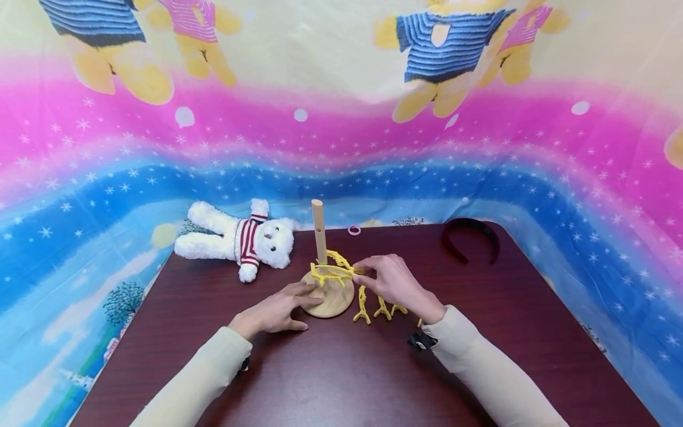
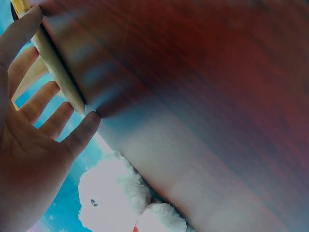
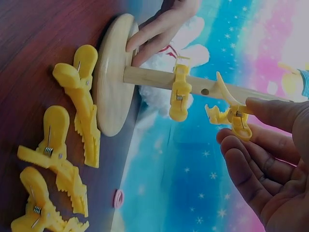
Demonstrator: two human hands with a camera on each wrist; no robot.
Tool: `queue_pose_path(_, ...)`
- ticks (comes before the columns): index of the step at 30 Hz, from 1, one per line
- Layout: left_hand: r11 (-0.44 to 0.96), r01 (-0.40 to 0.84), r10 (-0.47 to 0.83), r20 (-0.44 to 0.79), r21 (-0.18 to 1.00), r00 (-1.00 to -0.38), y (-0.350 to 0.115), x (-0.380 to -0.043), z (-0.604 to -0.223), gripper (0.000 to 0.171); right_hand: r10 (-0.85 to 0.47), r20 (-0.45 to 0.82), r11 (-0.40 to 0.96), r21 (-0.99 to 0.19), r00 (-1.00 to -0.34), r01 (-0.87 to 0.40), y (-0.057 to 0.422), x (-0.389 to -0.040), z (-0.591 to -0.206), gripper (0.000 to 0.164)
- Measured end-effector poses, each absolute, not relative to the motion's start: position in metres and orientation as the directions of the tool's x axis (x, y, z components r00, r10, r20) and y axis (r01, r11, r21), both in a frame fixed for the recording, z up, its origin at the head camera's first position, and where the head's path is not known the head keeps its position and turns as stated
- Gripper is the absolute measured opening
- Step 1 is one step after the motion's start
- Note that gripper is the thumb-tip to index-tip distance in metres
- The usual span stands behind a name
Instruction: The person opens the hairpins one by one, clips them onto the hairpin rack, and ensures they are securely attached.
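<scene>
My right hand (image 1: 392,279) pinches a yellow toothed spring clip (image 3: 236,113) between thumb and fingers, its jaws spread apart. In the right wrist view, one jaw of it overlaps the wooden post (image 3: 145,77). Lower on that post, another yellow clip (image 3: 179,94) is clamped. The post stands upright on a round wooden base (image 1: 336,302). My left hand (image 1: 277,308) has its fingers extended, with fingertips on the left part of the base. Several more yellow clips (image 3: 58,125) lie on the table just right of the base.
A white teddy bear (image 1: 251,240) in a red-striped top lies on the table's left back. Behind the post is a small pink ring (image 1: 354,230). A dark red headband (image 1: 472,222) lies at the back right. Printed cloth (image 1: 341,130) hangs around the dark table (image 1: 341,373).
</scene>
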State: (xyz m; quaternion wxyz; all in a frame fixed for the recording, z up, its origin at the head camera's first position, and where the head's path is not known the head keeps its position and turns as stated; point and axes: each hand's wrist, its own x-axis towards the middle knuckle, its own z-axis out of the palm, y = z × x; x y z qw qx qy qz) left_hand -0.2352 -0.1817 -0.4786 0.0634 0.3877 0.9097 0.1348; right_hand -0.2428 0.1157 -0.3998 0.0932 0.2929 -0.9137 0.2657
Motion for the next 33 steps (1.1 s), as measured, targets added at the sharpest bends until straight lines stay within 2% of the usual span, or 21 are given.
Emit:
queue_pose_path(13, 0.668, 0.686, 0.72, -0.018, 0.288, -0.694, -0.181, -0.235, -0.477, 0.064, -0.521, 0.356, 0.665, -0.401, -0.776, -0.63, 0.099, -0.249, -0.402, 0.021)
queue_pose_path(33, 0.666, 0.692, 0.724, -0.016, 0.277, -0.69, -0.182, -0.236, -0.478, 0.064, -0.526, 0.344, 0.678, -0.383, -0.778, -0.628, 0.082, -0.257, -0.408, 0.022)
